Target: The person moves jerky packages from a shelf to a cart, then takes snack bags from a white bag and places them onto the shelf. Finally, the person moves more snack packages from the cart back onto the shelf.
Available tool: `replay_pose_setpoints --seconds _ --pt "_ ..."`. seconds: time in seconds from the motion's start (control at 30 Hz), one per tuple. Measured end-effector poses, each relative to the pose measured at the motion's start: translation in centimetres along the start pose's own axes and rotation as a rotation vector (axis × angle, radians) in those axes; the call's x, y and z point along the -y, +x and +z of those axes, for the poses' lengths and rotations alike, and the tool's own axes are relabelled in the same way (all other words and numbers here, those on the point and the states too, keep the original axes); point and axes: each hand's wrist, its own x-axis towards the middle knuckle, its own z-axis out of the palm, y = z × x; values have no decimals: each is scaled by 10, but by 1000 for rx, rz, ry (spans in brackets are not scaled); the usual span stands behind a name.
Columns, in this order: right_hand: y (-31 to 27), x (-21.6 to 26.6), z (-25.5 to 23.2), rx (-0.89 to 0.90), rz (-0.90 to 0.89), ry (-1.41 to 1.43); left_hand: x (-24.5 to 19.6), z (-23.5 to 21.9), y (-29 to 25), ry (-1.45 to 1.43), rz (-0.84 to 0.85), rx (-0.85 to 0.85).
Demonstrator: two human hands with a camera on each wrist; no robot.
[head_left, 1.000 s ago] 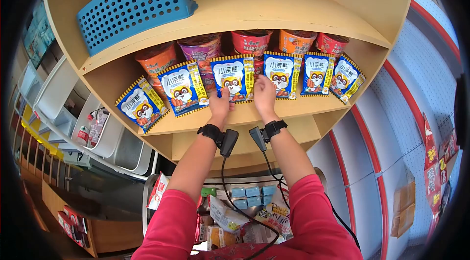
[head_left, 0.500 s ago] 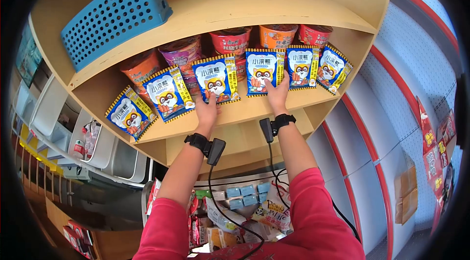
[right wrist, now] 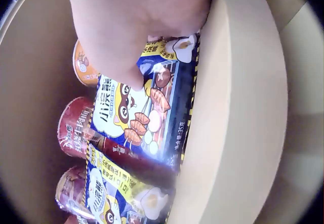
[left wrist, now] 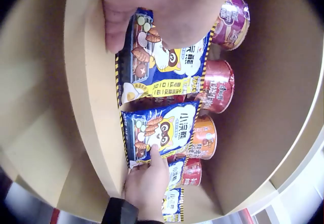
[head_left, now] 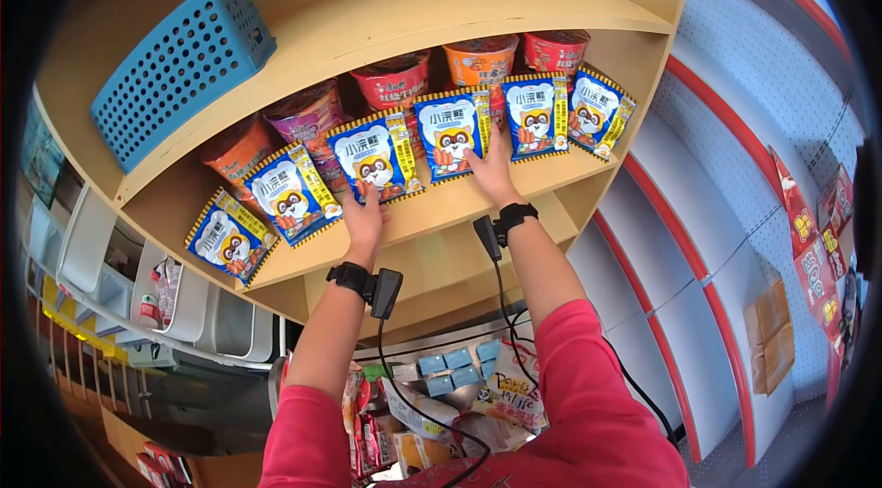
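Six blue snack bags stand in a row along the shelf's front edge. My left hand (head_left: pixel 365 220) rests its fingers on the lower front of the third bag from the left (head_left: pixel 370 153); in the left wrist view that hand (left wrist: pixel 162 6) covers part of the bag (left wrist: pixel 167 77). At the fourth bag (head_left: pixel 447 120), my right hand (head_left: pixel 494 173) grips the lower right side, thumb on the front. The right wrist view shows this hand (right wrist: pixel 144 26) over the bag (right wrist: pixel 144 102), its other fingers hidden.
Instant noodle cups (head_left: pixel 390 84) stand behind the bags. A blue perforated basket (head_left: pixel 179 70) sits on the shelf above at the left. Below are assorted packets (head_left: pixel 514 396). White and red shelving (head_left: pixel 726 212) stands at the right, grey bins (head_left: pixel 225 323) at the left.
My right hand has gone from the fourth bag's left side to its right side, and that bag now stands closer to the third. The head view has shifted, moving the row leftward.
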Motion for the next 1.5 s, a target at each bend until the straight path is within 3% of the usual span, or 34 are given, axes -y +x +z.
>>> replay_pose_setpoints --seconds 0.17,0.2,0.3,0.33,0.43,0.47,0.6,0.7,0.87,1.0,1.1,1.2,1.3,1.43,1.5 --pt "5 -3 1 48 16 48 -4 2 -2 29 -30 -8" --pt "5 0 1 -7 -34 -9 -7 1 -5 22 -42 0" --pt "2 21 -20 -119 39 -130 -8 1 -7 17 -32 9" --pt "5 7 -21 -283 -41 -249 -4 0 -5 24 -33 19" --pt "8 18 -43 -571 78 -419 -14 3 -18 -63 23 -40" --pt "11 14 -51 -526 100 -392 -12 -1 -18 -93 1 23" --pt "13 -2 -70 -354 257 -525 -6 -4 -28 -98 5 -27" --pt "17 -13 -75 -289 235 -575 -17 -5 -45 -65 14 -45" --pt "15 -12 -78 -301 245 -523 -24 -6 -56 -20 50 -17" --pt "23 -15 -92 -716 89 -421 -29 -13 -67 -6 64 -12" --pt "29 -32 -127 -981 350 -355 -29 -23 -75 16 78 -13" --pt "26 -42 -157 -944 508 -370 -24 -33 -80 32 66 -13" --pt "20 -49 -180 -792 529 -280 -21 -38 -87 35 51 -18" --pt "21 -54 -194 -739 510 -406 -18 -39 -96 56 57 -6" --pt "22 -74 -195 -807 422 -490 -17 -38 -100 63 74 10"
